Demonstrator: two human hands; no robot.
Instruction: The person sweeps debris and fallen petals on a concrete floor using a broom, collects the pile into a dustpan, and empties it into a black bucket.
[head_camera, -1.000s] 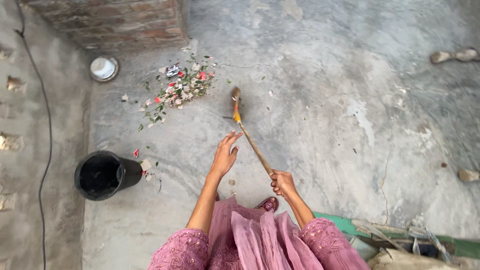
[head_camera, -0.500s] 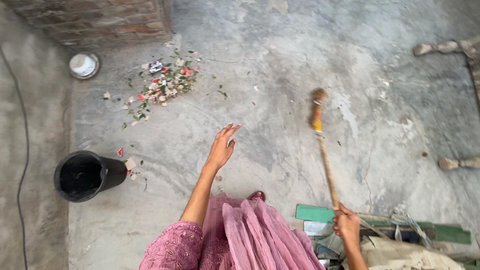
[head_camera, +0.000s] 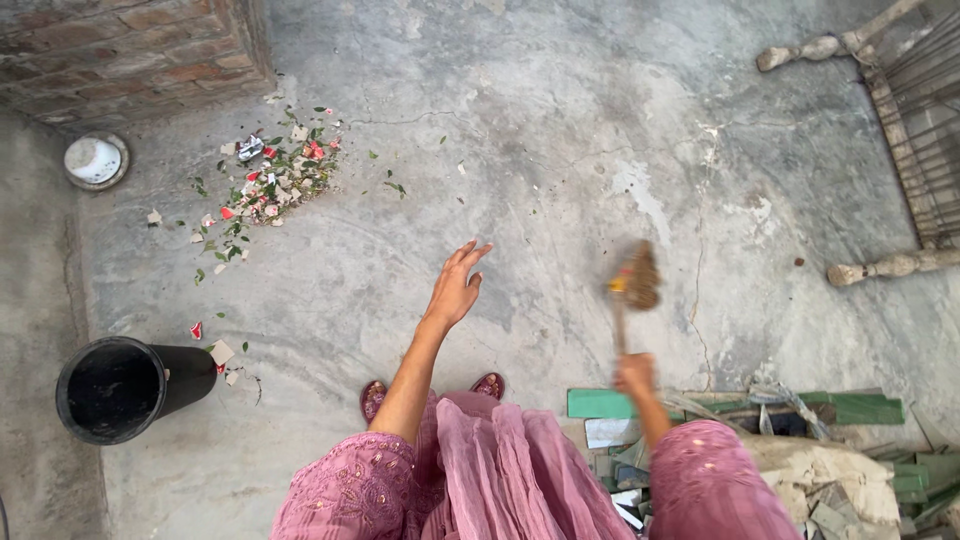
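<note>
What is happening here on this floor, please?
A person in a pink dress stands on a concrete floor and holds a short broom in the right hand; the broom is blurred. The left hand is empty, with its fingers spread above the floor. A pile of small scraps and leaves lies near a brick wall. A black bucket lies on its side at the left.
</note>
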